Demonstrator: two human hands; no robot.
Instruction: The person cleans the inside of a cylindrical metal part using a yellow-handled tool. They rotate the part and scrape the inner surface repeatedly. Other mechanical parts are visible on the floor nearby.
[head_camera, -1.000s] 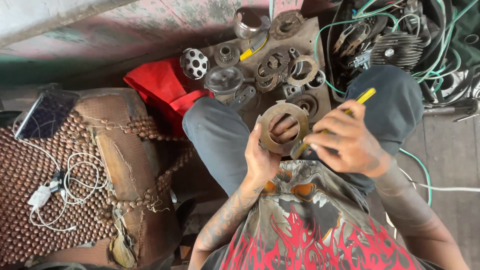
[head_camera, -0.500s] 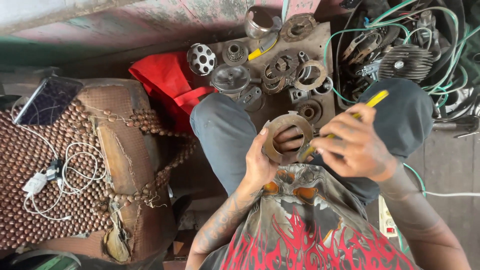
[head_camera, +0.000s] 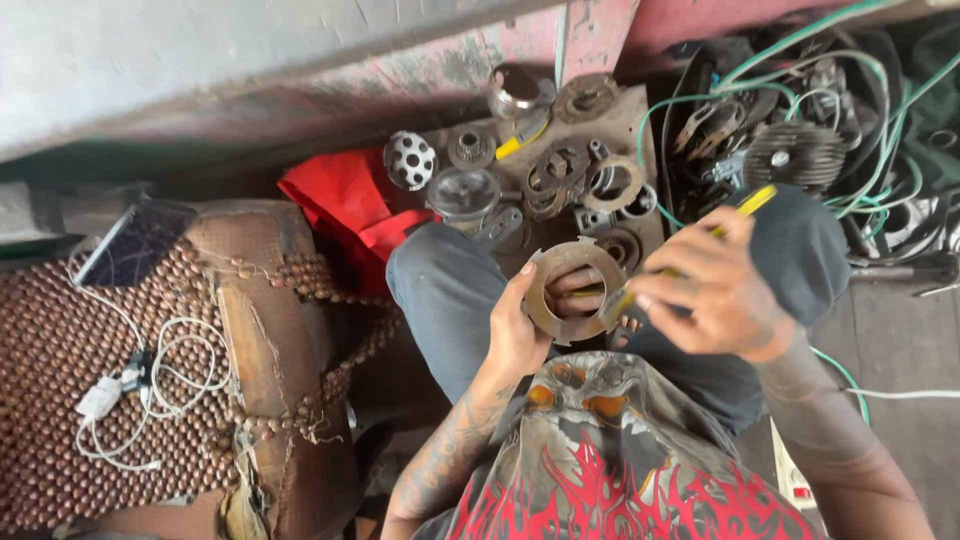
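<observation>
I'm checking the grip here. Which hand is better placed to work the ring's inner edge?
Right hand: it holds the yellow-handled tool, tip at the metal ring. The left hand grips the ring.

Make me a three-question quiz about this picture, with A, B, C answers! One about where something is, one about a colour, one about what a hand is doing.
1. Where is the red cloth?
A. beside the person's knee
B. on the beaded seat
C. over the cables

2. What colour is the tool handle?
A. blue
B. yellow
C. white

3. What is the left hand doing?
A. resting empty
B. pulling a cable
C. holding a metal ring

Answers: 1 A, the cloth lies left of the knee. 2 B, the handle end shows yellow. 3 C, fingers grip the ring's edge.
</observation>
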